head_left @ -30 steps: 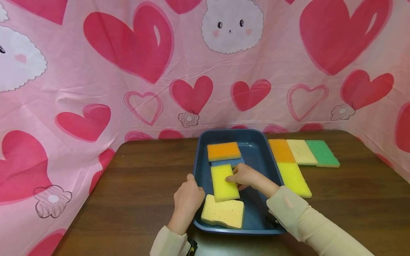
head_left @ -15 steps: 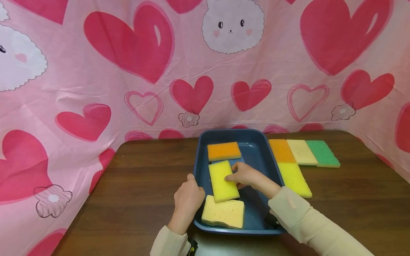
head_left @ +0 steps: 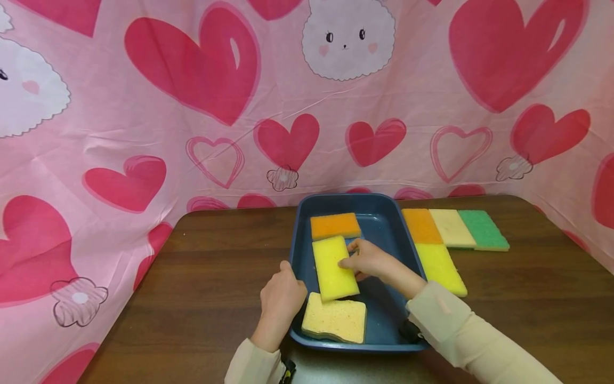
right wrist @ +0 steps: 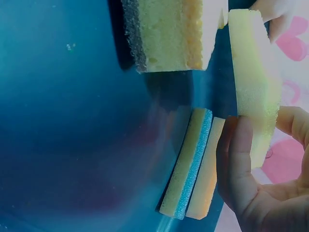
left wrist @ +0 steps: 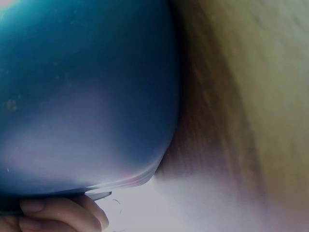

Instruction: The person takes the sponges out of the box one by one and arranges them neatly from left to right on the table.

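My right hand (head_left: 371,262) pinches a yellow sponge (head_left: 334,274) between thumb and fingers, over the left half of a dark blue tray (head_left: 384,320). In the right wrist view this sponge (right wrist: 251,67) is held clear of the tray floor. Left of the tray, my left hand (head_left: 283,293) grips its rim; curled fingers (left wrist: 67,212) show at the rim in the left wrist view. A pale yellow wavy-edged sponge (head_left: 333,319) lies at the tray's near end. Toward the far end are an orange-topped sponge (head_left: 334,226) and a mostly hidden blue sponge (right wrist: 198,154).
On the wooden table (head_left: 206,277), right of the tray, lie an orange sponge (head_left: 422,226), a cream one (head_left: 452,228) and a green one (head_left: 483,229) in a row. Another yellow sponge (head_left: 440,269) lies nearer. Behind hangs a pink heart-patterned cloth (head_left: 331,176).
My right hand has shifted the yellow sponge slightly toward the tray's far end, so it covers more of the blue sponge. The left hand stays still on the rim.
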### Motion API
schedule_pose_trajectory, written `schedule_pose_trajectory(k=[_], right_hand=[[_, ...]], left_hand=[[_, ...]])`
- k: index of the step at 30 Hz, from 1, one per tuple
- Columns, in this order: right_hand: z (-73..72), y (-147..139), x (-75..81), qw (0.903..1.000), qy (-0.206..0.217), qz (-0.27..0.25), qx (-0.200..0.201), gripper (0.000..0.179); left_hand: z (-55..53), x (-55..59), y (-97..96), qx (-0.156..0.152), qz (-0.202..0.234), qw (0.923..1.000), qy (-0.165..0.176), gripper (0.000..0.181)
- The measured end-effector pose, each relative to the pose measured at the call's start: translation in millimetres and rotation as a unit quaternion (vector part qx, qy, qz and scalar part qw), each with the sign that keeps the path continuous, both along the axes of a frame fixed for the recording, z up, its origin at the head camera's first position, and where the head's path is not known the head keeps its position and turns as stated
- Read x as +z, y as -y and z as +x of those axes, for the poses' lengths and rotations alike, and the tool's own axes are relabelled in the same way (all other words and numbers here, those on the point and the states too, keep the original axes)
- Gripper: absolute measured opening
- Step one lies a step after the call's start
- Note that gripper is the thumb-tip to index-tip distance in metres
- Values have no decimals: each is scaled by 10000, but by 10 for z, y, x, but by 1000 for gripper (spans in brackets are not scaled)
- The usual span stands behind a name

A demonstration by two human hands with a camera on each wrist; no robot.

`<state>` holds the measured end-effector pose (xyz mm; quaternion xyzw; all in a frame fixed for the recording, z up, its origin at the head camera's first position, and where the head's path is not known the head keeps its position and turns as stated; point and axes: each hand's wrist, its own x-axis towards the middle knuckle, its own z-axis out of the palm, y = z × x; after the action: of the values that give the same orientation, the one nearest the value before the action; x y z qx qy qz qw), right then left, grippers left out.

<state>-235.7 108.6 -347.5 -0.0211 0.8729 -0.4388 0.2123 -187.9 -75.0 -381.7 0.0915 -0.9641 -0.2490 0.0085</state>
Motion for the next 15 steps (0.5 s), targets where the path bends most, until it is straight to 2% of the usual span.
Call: schedule_pose_trajectory(k=[15], right_hand=[[-7, -60, 95, 9989, -190, -286, -306, 57]], left_hand=[[8, 16, -3, 18, -31, 10000, 11, 23]])
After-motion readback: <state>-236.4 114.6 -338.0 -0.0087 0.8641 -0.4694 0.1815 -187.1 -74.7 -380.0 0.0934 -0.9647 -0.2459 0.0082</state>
